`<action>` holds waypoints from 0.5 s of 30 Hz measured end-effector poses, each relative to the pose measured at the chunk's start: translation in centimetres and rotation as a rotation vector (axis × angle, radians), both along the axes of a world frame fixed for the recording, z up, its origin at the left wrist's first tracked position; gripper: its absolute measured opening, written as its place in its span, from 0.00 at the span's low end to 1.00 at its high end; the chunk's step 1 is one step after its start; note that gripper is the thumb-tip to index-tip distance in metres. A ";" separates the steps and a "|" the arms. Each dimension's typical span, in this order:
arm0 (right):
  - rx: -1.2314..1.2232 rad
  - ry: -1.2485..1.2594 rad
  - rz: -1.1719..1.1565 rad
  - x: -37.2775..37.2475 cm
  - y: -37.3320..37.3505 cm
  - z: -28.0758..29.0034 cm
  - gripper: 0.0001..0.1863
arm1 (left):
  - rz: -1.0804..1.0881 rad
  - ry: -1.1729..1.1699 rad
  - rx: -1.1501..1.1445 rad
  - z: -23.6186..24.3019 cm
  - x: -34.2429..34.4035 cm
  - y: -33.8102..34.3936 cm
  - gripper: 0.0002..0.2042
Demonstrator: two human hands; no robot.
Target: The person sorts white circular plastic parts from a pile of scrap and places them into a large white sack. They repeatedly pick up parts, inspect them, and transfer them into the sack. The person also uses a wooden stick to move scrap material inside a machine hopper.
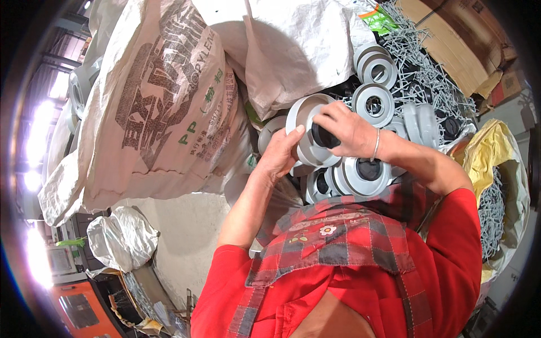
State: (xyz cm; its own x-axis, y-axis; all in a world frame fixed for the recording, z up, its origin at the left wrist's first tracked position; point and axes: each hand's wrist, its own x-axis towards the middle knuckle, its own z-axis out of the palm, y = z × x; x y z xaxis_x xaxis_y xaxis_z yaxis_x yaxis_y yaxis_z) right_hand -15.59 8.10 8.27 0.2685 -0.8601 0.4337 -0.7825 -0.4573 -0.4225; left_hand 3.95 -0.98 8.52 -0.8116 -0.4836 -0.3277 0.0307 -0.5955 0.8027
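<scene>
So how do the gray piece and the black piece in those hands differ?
The gray piece is pale and looks wider; the black piece is dark and smaller. The left hand holds the gray piece, the right hand the black piece. Both look round.

The held grey ring [306,111] is looking like smooth, shiny plastic. The black piece [326,138] beside it is looking like duller plastic. The big white sack [107,174] is showing crinkly woven plastic. The yellow sack [495,147] is glinting like plastic. The brown box [445,42] is looking like dull, papery card. The checked apron [338,253] is looking like matt cloth, and the bracelet [376,145] is shining like smooth metal.
</scene>
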 end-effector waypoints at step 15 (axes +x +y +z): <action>1.249 -1.552 -0.063 1.2 0.7 -3.0 0.44 | 0.126 -0.132 -0.799 -0.6 2.2 5.1 0.23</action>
